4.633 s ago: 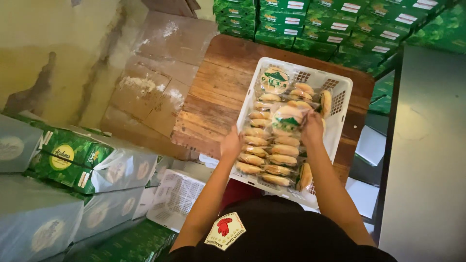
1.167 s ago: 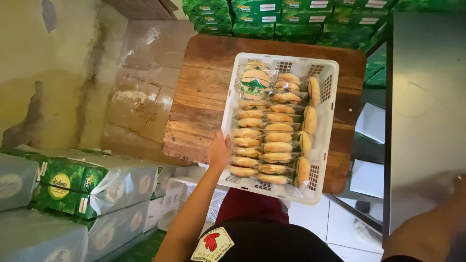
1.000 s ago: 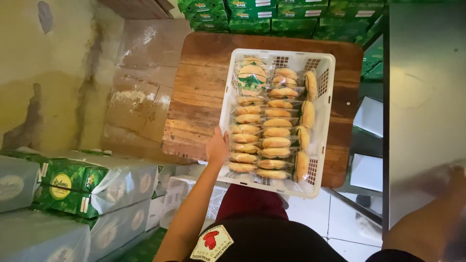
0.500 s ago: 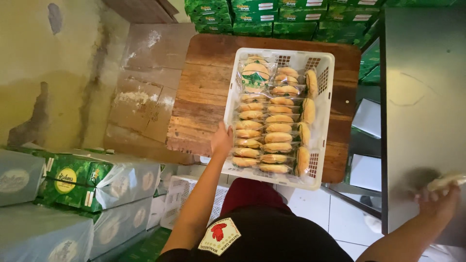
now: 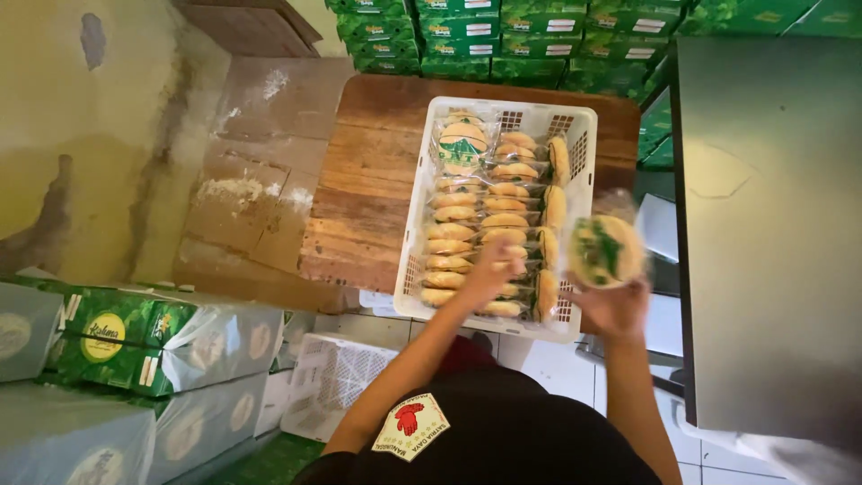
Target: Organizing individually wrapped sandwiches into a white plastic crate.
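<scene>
Crate (image 5: 584, 144) of wrapped pastries (image 5: 467, 238) — we pack.
Our right hand (image 5: 613, 305) grips a round wrapped pastry (image 5: 605, 251); our left hand (image 5: 489, 269) rests loosely on the rows.

R hand (image 5: 613, 308) w/ wrapped round pastry (image 5: 604, 251), L hand (image 5: 489, 269) in white basket (image 5: 582, 135) of pastries.

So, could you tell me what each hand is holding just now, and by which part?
The right hand holds a round wrapped pastry by its lower edge. The left hand rests on the packets in the white basket; whether it grips one cannot be told.
</scene>
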